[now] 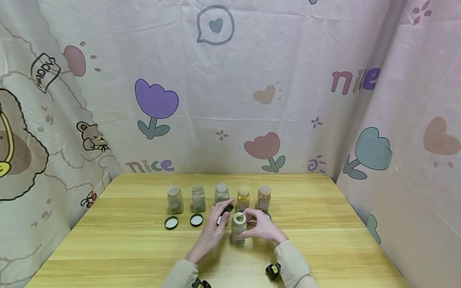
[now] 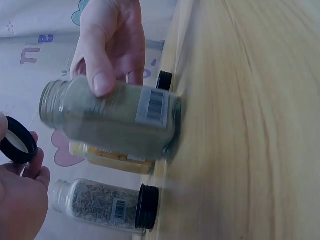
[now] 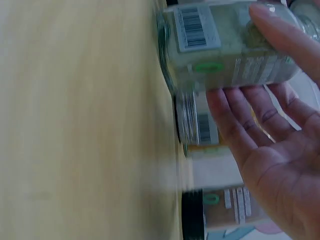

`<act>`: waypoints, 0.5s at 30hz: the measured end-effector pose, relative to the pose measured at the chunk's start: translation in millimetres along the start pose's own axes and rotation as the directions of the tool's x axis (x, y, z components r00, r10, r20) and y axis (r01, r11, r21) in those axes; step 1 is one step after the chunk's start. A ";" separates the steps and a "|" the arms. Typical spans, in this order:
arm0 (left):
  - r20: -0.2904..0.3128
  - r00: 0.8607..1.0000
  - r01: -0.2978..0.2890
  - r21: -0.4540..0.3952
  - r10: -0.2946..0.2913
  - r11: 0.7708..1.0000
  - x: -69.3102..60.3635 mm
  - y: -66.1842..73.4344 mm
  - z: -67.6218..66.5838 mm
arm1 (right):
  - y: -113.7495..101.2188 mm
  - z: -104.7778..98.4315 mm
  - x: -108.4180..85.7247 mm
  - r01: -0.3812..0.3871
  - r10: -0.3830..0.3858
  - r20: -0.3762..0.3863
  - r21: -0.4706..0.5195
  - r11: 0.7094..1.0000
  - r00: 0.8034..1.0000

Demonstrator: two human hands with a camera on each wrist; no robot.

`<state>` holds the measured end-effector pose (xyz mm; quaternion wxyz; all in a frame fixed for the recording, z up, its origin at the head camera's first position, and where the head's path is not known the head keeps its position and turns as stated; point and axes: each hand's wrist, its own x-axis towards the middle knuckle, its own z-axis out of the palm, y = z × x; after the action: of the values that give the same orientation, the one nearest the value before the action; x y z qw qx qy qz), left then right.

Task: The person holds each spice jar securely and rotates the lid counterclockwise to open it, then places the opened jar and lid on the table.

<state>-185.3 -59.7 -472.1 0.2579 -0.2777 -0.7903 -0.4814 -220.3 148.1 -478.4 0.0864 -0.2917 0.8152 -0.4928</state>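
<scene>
A square glass jar (image 1: 238, 231) of greyish-green powder, its threaded mouth uncovered, stands near the table's middle. My right hand (image 1: 264, 226) grips it from the right, with the thumb on the near face and the fingers behind. A barcode label (image 2: 153, 107) shows on its side in the left wrist view. My left hand (image 1: 211, 230) pinches a black screw lid (image 2: 18, 140) by its rim, just left of the jar's mouth and apart from it. In the right wrist view, the right hand's palm (image 3: 280, 170) is turned toward the jar.
Behind the hands stand several glass jars in a row, among them a grey-filled jar (image 1: 175, 200), a yellow jar (image 1: 243, 197) and a reddish-brown jar (image 1: 264, 199). Black lids (image 1: 171, 223) with white liners lie before them. A patterned curtain (image 1: 216, 100) hangs behind the wooden table (image 1: 119, 240).
</scene>
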 end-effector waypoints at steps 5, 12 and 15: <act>0.008 1.000 0.028 0.006 -0.028 1.000 -0.3 0.9 -2.7 | 2.0 -10.7 -3.8 -0.008 0.007 0.050 0.021 1.000 0.999; 0.041 0.996 0.087 -0.093 -0.084 0.992 -0.4 0.6 -5.9 | 6.3 -27.0 -10.6 -0.015 0.007 0.111 0.064 0.998 0.994; 0.066 0.986 0.161 -0.159 -0.153 0.974 0.1 2.2 -7.0 | 9.0 -34.8 -14.5 -0.028 0.016 0.134 0.089 0.996 0.991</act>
<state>-182.9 -65.1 -467.9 0.1743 -0.2474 -0.7743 -0.5558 -226.9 185.5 -470.9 0.1594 -0.3108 0.7877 -0.5075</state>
